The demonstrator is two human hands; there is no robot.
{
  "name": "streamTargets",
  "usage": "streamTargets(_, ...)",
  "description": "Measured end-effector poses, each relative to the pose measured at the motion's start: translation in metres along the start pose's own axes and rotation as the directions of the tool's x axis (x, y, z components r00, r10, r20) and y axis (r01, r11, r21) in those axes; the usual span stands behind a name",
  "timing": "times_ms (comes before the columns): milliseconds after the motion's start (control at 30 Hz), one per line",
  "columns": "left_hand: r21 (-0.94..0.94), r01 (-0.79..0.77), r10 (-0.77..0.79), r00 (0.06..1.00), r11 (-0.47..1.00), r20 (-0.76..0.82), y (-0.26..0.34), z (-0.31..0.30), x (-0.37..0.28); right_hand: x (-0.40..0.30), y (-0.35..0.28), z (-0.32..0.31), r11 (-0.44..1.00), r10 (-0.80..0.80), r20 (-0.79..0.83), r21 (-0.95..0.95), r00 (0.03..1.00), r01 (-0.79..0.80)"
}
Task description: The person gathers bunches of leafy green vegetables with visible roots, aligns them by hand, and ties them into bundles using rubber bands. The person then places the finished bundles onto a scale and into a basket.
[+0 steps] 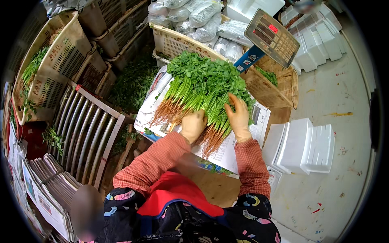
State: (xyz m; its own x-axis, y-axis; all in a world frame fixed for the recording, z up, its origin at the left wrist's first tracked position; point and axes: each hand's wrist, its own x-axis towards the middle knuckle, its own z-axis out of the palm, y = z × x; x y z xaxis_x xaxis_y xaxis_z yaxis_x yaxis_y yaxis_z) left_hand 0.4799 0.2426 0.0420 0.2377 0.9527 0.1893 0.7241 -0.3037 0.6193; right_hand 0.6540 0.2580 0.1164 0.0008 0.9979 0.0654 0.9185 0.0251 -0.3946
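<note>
A spread of rooted leafy greens (209, 82), which look like Chinese celery, lies on newspaper (258, 117) over the platform of a digital scale (272, 38). Their leaves point away from me, and the reddish-brown roots (170, 111) fan toward me. My left hand (194, 125), in a pale glove, is curled on the stem bases at the middle of the spread; its fingertips are hidden among the stems. At the right side, my right hand (238, 118), also gloved, rests against the stems with fingers apart.
Behind the scale stands a plastic crate (185, 42) of filled clear bags (206, 15). White foam boxes (294, 145) are stacked at right. On the left are a metal-barred rack (88, 130), a tall crate (60, 57) with greens, and bundled newspapers (51, 185). Loose greens (133, 85) lie beyond the rack.
</note>
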Motion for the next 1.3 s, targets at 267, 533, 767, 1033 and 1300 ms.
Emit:
streamTargets(267,-0.139,-0.403,0.406,0.914,0.904,-0.013,0.029,0.004,-0.013,0.057,0.027,0.071,0.999,0.002,-0.057,-0.045,0.998,-0.005)
streamTargets(533,0.176,-0.405,0.375,0.909,0.897,0.18,0.022,0.048,-0.022,0.07,0.054,0.115,0.987,-0.16,-0.051,-0.022,0.986,0.159)
streamTargets(767,0.139,-0.421,0.4,0.903,0.896,0.159,0.01,0.046,-0.023,0.009,0.044,0.025,0.949,0.209,-0.339,0.295,0.917,-0.107)
streamTargets(1033,0.031,-0.146,0.148,0.927,0.989,-0.345,-0.023,-0.002,-0.013,0.001,0.074,0.049,0.735,0.507,-0.05,0.546,0.86,-0.402)
streamTargets(1300,0.288,-0.03,0.026,0.999,0.957,0.02,-0.055,0.012,-0.007,0.037,0.016,0.075,0.891,0.45,-0.122,-0.015,0.885,-0.455)
